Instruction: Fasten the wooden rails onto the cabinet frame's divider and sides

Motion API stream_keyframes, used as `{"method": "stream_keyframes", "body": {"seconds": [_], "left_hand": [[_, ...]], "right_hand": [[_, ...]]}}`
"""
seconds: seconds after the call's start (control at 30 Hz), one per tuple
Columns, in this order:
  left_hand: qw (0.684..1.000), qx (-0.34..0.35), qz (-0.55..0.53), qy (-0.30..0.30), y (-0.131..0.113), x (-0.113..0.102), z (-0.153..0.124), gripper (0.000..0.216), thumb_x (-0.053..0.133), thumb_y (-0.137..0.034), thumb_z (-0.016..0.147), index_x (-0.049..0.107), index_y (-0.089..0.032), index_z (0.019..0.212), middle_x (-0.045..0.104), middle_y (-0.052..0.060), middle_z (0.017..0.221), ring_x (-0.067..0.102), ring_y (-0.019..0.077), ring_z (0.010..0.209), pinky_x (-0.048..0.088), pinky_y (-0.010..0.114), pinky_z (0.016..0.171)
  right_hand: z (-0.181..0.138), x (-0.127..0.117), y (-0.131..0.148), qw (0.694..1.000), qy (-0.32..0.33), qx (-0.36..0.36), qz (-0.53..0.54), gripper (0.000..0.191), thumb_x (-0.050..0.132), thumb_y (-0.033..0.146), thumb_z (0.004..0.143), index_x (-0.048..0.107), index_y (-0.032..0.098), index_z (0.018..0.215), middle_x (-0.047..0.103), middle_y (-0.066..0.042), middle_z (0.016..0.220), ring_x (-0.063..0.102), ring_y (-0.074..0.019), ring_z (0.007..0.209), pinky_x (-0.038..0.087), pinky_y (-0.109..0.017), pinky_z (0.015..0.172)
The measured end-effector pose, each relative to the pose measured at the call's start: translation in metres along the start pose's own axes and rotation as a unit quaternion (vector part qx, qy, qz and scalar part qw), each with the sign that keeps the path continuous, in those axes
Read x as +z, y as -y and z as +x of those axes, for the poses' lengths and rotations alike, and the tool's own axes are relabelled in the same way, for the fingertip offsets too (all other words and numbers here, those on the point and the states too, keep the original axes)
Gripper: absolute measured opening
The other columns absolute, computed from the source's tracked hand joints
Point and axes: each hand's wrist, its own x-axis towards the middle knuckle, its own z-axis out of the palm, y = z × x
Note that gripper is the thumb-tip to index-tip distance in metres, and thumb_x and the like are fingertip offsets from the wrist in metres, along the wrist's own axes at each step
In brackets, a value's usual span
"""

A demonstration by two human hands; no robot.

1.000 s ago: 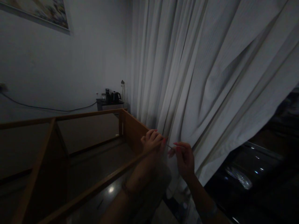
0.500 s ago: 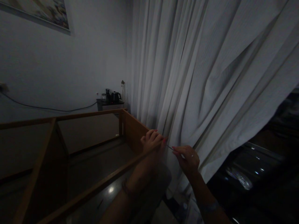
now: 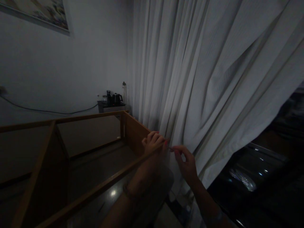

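A brown wooden frame [image 3: 105, 182] with side boards and a divider stretches from the lower left to the middle. My left hand [image 3: 154, 144] is wrapped round its near right corner, fingers over the top edge. Just right of that corner, my right hand [image 3: 186, 161] pinches a thin metal rod-like tool [image 3: 170, 148] between thumb and forefinger. The tool points at the corner's outer side; its tip is hidden by my left fingers, and the dim light hides its exact kind.
A long white curtain [image 3: 199, 79] hangs close behind and right of my hands. A small dark cabinet [image 3: 110, 107] with a black kettle [image 3: 117, 98] stands in the far corner. A cable [image 3: 52, 112] runs along the wall. A dark thin object [image 3: 101, 207] lies on the floor.
My right hand has moved left, closer to the frame's corner, and less of the tool shows. My left hand keeps its hold on the corner.
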Motion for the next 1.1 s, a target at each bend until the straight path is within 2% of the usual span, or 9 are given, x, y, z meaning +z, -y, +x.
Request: {"method": "stream_keyframes", "body": {"seconds": [0.07,0.1,0.23,0.33,0.43,0.57,0.7,0.97,1.1], "left_hand": [[1.0,0.001,0.002,0.002,0.0,0.0,0.0,0.017,0.044,-0.024,0.094,0.06,-0.023,0.086,0.066,0.001,0.101,0.044,0.0232,0.122,0.027,0.042,0.094],[1.0,0.002,0.003,0.002,0.0,0.0,0.0,0.018,0.044,-0.025,0.094,0.06,-0.023,0.086,0.066,0.002,0.1,0.044,0.0232,0.122,0.027,0.042,0.093],[1.0,0.005,0.001,-0.002,0.002,0.001,-0.001,0.018,0.043,-0.027,0.094,0.059,-0.023,0.087,0.065,0.002,0.102,0.044,0.0229,0.123,0.027,0.043,0.094],[1.0,0.013,0.002,-0.003,0.003,0.002,-0.001,0.018,0.042,-0.029,0.095,0.059,-0.024,0.09,0.065,0.001,0.105,0.043,0.0227,0.124,0.027,0.043,0.095],[1.0,0.018,0.003,-0.007,0.005,0.003,-0.001,0.021,0.041,-0.029,0.096,0.06,-0.024,0.09,0.065,0.002,0.105,0.043,0.0225,0.124,0.027,0.043,0.095],[1.0,0.014,0.002,-0.009,0.004,0.004,0.0,0.02,0.042,-0.028,0.095,0.06,-0.024,0.089,0.065,0.002,0.105,0.043,0.0226,0.124,0.027,0.043,0.095],[1.0,0.012,0.004,-0.008,0.002,0.003,0.0,0.017,0.044,-0.022,0.093,0.06,-0.022,0.086,0.065,0.002,0.099,0.044,0.0227,0.122,0.029,0.041,0.095],[1.0,0.02,-0.016,-0.016,0.0,0.002,0.0,0.02,0.042,-0.02,0.093,0.058,-0.021,0.083,0.064,0.003,0.096,0.045,0.0227,0.12,0.033,0.039,0.094],[1.0,0.013,-0.02,-0.015,0.001,0.003,0.0,0.018,0.043,-0.022,0.093,0.058,-0.022,0.084,0.064,0.003,0.098,0.044,0.0227,0.121,0.032,0.04,0.095]], "right_hand": [[0.002,-0.002,-0.007,0.999,-0.011,-0.051,-0.002,0.017,0.056,0.032,0.092,0.062,0.024,0.105,0.068,-0.001,0.081,0.059,-0.0125,0.059,0.051,-0.025,0.056],[0.003,-0.003,-0.009,0.996,-0.01,-0.089,-0.008,0.017,0.057,0.029,0.091,0.061,0.025,0.108,0.068,-0.001,0.082,0.06,-0.0126,0.061,0.052,-0.025,0.057],[0.005,-0.006,-0.013,0.975,0.005,-0.22,-0.028,0.011,0.062,0.017,0.088,0.064,0.025,0.095,0.068,0.0,0.075,0.064,-0.0138,0.065,0.054,-0.026,0.059],[0.006,-0.011,-0.014,0.965,0.027,-0.259,-0.033,0.013,0.06,0.02,0.09,0.065,0.023,0.102,0.072,-0.004,0.082,0.068,-0.0158,0.073,0.056,-0.028,0.064],[0.006,-0.017,-0.019,0.955,0.072,-0.281,-0.055,0.029,0.05,0.021,0.095,0.06,0.022,0.122,0.074,-0.008,0.099,0.07,-0.0182,0.09,0.058,-0.032,0.075],[0.006,-0.023,-0.029,0.948,0.116,-0.283,-0.093,0.043,0.047,0.014,0.095,0.05,0.026,0.136,0.072,-0.007,0.11,0.068,-0.0177,0.097,0.058,-0.033,0.079],[0.01,-0.024,-0.033,0.95,0.106,-0.279,-0.086,0.035,0.05,0.019,0.095,0.058,0.028,0.127,0.073,-0.006,0.104,0.068,-0.0171,0.087,0.055,-0.033,0.072],[0.01,-0.012,-0.02,0.971,0.043,-0.232,-0.019,0.02,0.058,0.03,0.092,0.071,0.027,0.107,0.073,-0.005,0.091,0.065,-0.0172,0.078,0.05,-0.031,0.067],[0.0,0.004,-0.012,0.987,-0.031,-0.157,0.026,0.018,0.056,0.028,0.093,0.074,0.026,0.091,0.069,-0.002,0.075,0.061,-0.0151,0.068,0.047,-0.029,0.063]]}}
